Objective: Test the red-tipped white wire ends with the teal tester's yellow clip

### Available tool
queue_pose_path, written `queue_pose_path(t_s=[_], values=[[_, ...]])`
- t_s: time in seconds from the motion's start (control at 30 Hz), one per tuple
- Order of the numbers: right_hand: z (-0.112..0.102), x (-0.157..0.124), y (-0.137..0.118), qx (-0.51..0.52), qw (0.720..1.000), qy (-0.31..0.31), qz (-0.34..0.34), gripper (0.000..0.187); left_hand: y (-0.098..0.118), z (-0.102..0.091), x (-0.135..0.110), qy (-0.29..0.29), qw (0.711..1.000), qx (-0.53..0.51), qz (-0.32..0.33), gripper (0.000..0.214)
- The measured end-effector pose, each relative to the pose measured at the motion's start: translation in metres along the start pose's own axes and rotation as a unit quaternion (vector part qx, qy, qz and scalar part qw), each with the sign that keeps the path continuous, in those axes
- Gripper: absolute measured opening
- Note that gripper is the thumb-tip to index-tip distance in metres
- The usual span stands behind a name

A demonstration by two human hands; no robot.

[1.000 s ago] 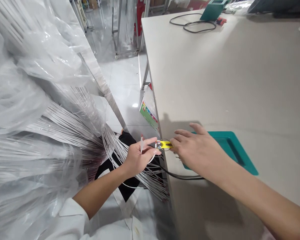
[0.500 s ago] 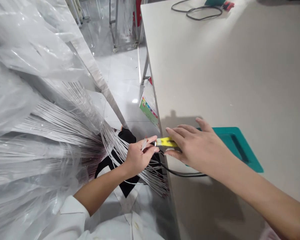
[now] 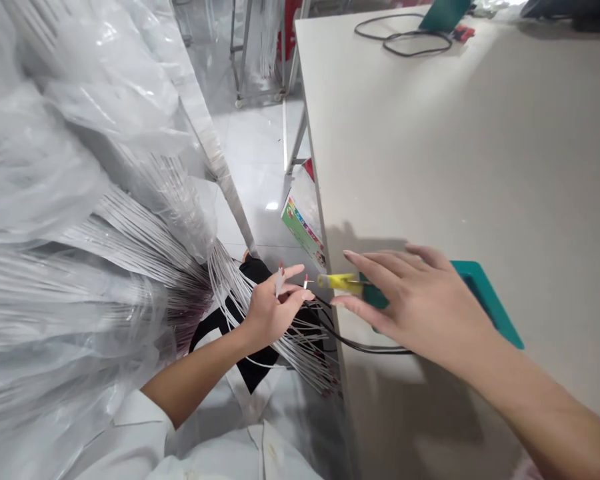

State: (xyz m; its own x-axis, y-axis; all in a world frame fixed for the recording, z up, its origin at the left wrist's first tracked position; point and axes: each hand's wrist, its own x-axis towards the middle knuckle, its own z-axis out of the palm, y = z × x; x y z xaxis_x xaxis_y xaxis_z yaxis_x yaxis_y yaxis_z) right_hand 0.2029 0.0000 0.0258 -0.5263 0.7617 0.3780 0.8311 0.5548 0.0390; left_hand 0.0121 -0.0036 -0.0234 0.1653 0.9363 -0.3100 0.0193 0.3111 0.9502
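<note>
My left hand (image 3: 273,310) is beside the table edge, its thumb and fingers closed on a thin white wire (image 3: 305,284) with a red tip. A second white piece with a red end (image 3: 280,280) sticks up between its fingers. My right hand (image 3: 425,290) hovers with fingers apart around a blurred yellow tool (image 3: 343,283), which points left toward the wire end. Whether the hand touches that tool I cannot tell. Below it lies a teal plate (image 3: 503,320), partly covered by the hand. Many white wires (image 3: 300,360) with reddish ends hang across my lap.
Bundles of white wires wrapped in clear plastic (image 3: 130,107) fill the left side. Black cables (image 3: 360,347) run from the plate over the table edge (image 3: 325,213). A coiled black cable (image 3: 415,47) lies at the table's far end. A printed bag (image 3: 303,227) stands beside the table.
My right hand has drawn back slightly to the right, its fingers wider apart. A gap now shows between the left fingertips and the yellow tool, and the red-tipped wire end is visible.
</note>
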Motion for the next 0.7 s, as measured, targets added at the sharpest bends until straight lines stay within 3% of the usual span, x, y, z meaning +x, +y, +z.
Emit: queue_pose_path(t_s=[0.07,0.13,0.33,0.47,0.53,0.67,0.7], values=[[-0.003,-0.001,-0.011,0.056,0.996,0.059,0.023,0.029,0.004,-0.003,-0.005,0.000,0.999,-0.046,-0.007,0.025],[-0.001,-0.003,-0.026,0.131,0.983,0.112,0.057,0.023,0.007,-0.006,-0.009,-0.020,0.996,-0.092,-0.007,0.013],[0.021,-0.008,-0.054,0.367,0.916,0.075,0.146,0.024,0.010,-0.013,-0.020,-0.102,0.986,-0.128,0.030,0.011],[0.031,-0.009,-0.063,0.440,0.866,0.116,0.208,0.023,0.011,-0.015,-0.023,-0.116,0.988,-0.097,0.040,0.012],[0.034,-0.010,-0.067,0.492,0.824,0.123,0.254,0.017,0.011,-0.017,-0.024,-0.117,0.989,-0.078,0.049,0.014],[0.040,-0.013,-0.072,0.650,0.686,0.072,0.321,0.009,0.007,-0.021,-0.025,-0.122,0.989,-0.068,0.040,0.012],[0.040,-0.014,-0.072,0.672,0.663,0.058,0.323,0.009,0.006,-0.022,-0.025,-0.120,0.990,-0.065,0.035,0.012]])
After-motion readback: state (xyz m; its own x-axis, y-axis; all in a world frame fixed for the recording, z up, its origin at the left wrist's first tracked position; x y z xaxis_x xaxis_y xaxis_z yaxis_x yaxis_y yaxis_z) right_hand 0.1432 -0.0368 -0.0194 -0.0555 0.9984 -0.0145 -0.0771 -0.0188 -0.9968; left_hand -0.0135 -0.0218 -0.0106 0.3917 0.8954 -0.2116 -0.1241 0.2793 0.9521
